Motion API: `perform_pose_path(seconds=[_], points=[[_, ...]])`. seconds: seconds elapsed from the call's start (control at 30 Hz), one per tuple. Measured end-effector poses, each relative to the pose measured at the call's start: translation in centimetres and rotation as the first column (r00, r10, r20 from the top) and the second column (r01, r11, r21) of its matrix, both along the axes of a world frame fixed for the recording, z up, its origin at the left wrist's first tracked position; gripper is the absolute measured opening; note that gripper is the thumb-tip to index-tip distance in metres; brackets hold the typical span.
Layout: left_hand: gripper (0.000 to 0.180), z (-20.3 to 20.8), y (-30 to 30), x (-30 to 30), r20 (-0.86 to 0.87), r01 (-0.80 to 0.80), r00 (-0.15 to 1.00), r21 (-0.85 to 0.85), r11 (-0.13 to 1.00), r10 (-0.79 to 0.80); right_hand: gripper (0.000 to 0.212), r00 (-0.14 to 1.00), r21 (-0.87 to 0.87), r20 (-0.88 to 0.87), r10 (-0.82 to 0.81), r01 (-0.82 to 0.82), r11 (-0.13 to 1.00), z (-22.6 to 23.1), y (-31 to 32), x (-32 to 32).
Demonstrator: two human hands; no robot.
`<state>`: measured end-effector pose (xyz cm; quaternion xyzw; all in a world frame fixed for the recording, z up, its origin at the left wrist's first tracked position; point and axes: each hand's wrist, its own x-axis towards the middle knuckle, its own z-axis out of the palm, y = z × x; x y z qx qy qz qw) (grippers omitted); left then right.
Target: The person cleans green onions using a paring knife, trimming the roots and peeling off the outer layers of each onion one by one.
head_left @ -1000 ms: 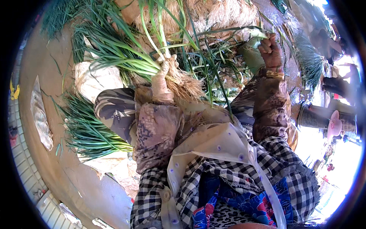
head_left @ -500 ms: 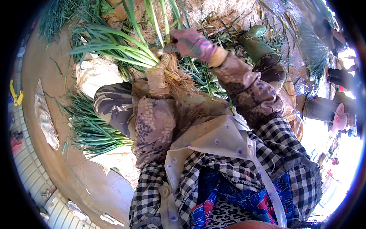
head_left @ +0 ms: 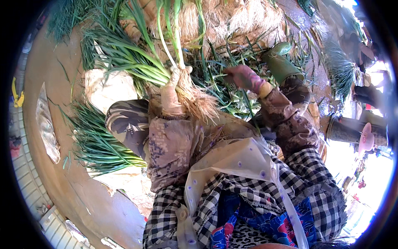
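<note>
A bunch of green onions (head_left: 153,70) stands in my left hand (head_left: 170,98), which wears a pale tan glove. The fingers are wrapped round the white stems. Their brown roots (head_left: 200,103) hang toward my lap, while the green leaves spread up and to the left. My right hand (head_left: 245,79), in a pink and purple patterned glove, is apart from the bunch to its right. It hovers over loose green leaves (head_left: 211,79). Its fingertips are dark and blurred, so whether they hold anything is unclear.
Another pile of green onions (head_left: 107,143) lies left of my knee. Further rooted bundles (head_left: 253,18) lie at the far side. A green boot (head_left: 284,62) stands beyond my right hand. Pale sacking (head_left: 110,89) covers ground at the left. A pink hat-like object (head_left: 366,137) appears at the right.
My right hand has moved away from the bunch, to the right and slightly nearer. My left hand keeps its grip, and the roots now show more fully, hanging toward the right.
</note>
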<state>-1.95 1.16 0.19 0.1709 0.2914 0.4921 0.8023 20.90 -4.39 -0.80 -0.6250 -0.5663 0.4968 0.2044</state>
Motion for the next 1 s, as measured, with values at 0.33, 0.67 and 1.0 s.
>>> perform_pose_path(seconds=[0.33, 0.67, 1.0], points=[[0.027, -1.1, -1.5, 0.4, 0.479, 0.392, 0.814, -0.034, 0.919, -0.329, 0.021, 0.436, -0.156, -0.883, -0.173, 0.075, 0.985, 3.4, 8.3, -8.0], [0.031, -0.7, -0.9, 1.3, -0.133, 0.078, 0.987, -0.112, 0.991, -0.093, 0.028, 0.93, 0.674, 0.217, -0.297, 0.078, 0.734, 3.8, 8.3, -8.4], [0.029, -0.8, -1.1, 1.2, -0.149, 0.088, 0.985, 0.004, 0.996, -0.087, 0.021, 0.984, 0.592, -0.045, -0.174, 0.167, 0.788, 2.4, 7.6, -9.7]])
